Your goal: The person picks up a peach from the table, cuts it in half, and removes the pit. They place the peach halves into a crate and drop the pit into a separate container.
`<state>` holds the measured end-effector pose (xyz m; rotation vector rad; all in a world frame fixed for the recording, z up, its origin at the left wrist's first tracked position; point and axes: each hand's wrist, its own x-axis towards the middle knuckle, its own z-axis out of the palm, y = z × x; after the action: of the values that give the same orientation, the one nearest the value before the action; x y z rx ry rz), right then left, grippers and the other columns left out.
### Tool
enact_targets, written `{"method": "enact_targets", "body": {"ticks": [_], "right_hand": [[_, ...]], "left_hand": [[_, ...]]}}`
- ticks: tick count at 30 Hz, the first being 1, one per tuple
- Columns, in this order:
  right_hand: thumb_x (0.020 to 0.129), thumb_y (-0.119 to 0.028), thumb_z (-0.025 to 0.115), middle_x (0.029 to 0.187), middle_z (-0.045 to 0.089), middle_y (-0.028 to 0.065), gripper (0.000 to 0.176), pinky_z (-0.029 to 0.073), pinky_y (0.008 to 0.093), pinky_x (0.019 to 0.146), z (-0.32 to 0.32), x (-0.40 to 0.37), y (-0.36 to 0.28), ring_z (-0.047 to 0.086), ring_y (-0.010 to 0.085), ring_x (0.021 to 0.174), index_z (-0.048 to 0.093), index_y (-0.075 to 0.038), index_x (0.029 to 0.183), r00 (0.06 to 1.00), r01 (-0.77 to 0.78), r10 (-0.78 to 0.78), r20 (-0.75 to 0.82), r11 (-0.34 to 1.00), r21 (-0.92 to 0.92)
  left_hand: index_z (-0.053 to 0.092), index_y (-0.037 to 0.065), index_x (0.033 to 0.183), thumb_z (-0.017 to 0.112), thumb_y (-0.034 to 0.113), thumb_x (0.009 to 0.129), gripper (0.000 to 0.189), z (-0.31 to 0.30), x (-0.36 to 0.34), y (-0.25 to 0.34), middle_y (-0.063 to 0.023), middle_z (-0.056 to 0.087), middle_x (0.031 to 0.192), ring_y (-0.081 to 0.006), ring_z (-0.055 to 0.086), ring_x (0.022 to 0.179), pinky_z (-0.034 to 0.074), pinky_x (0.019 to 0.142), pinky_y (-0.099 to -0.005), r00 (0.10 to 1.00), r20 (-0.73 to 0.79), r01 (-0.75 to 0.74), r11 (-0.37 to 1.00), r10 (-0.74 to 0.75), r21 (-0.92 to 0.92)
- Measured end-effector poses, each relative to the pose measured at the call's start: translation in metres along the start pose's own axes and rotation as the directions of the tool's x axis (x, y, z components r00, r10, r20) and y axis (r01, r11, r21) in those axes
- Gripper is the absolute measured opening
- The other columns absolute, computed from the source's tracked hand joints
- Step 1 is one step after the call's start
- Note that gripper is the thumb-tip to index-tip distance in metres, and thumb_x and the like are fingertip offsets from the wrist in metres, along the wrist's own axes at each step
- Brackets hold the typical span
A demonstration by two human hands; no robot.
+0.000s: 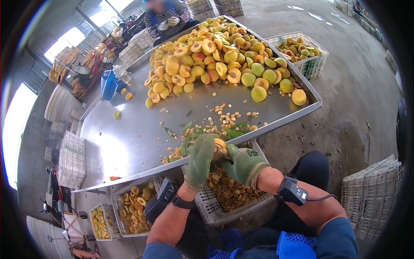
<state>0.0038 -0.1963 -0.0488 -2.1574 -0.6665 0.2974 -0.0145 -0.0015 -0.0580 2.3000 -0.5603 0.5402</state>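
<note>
My left hand [202,162], in a green glove, is closed around a cut peach [220,142], whose orange edge shows above the fingers. Pressed close to it from the right is my right hand [242,163], also gloved and closed; what its fingers grip is hidden. Both hands are above the near edge of a metal table [129,146], over a white crate [211,213] of brown and yellow scraps. Loose pits [226,117] and green leaves [235,133] lie just beyond the hands.
A large heap of whole and halved peaches [189,64] covers the table's far side. A blue container [108,85] stands at its left. Fruit-filled crates [136,209] sit at lower left and another crate [317,64] at right. A person [166,19] with gloved hands sits at the far end.
</note>
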Motion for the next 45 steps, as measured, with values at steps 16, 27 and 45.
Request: {"method": "enact_targets", "body": {"ticks": [16, 27, 45], "right_hand": [[0.096, -0.03, 0.064, 0.09, 0.071, 0.0252, 0.029, 0.053, 0.0515, 0.075, 0.01, 0.002, -0.012, 0.068, 0.0453, 0.086, 0.066, -0.002, 0.105, 0.993, -0.115, 0.114, 0.036, 0.993, 0.036], [0.094, -0.023, 0.062, 0.095, 0.071, 0.024, 0.021, 0.053, 0.051, 0.078, 0.02, 0.001, -0.004, 0.067, 0.046, 0.091, 0.067, -0.007, 0.107, 0.999, -0.05, 0.046, 0.027, 0.99, 0.13], [0.093, -0.033, 0.057, 0.065, 0.059, 0.0019, 0.03, 0.045, 0.0319, 0.045, -0.057, 0.013, -0.007, 0.055, 0.0152, 0.049, 0.069, -0.005, 0.096, 0.589, -0.542, 0.125, 0.799, 0.793, 0.276]], "left_hand": [[0.064, 0.002, 0.117, 0.05, 0.031, 0.11, 0.033, 0.024, -0.006, 0.012, -0.0064, 0.065, 0.107, -0.0134, 0.06, 0.095, 0.05, 0.087, -0.0304, 0.827, -0.168, 0.409, 0.779, -0.537, -0.475], [0.06, 0.003, 0.12, 0.047, 0.027, 0.11, 0.029, 0.031, -0.007, 0.009, -0.0086, 0.067, 0.108, -0.0166, 0.064, 0.096, 0.054, 0.087, -0.0323, 0.844, -0.232, 0.337, 0.814, -0.484, -0.473], [0.063, -0.004, 0.119, 0.057, 0.016, 0.103, 0.026, -0.004, 0.01, 0.021, -0.0163, 0.071, 0.104, -0.0197, 0.071, 0.079, 0.057, 0.071, -0.0328, 0.975, 0.179, 0.19, 0.922, -0.135, -0.338]]}}
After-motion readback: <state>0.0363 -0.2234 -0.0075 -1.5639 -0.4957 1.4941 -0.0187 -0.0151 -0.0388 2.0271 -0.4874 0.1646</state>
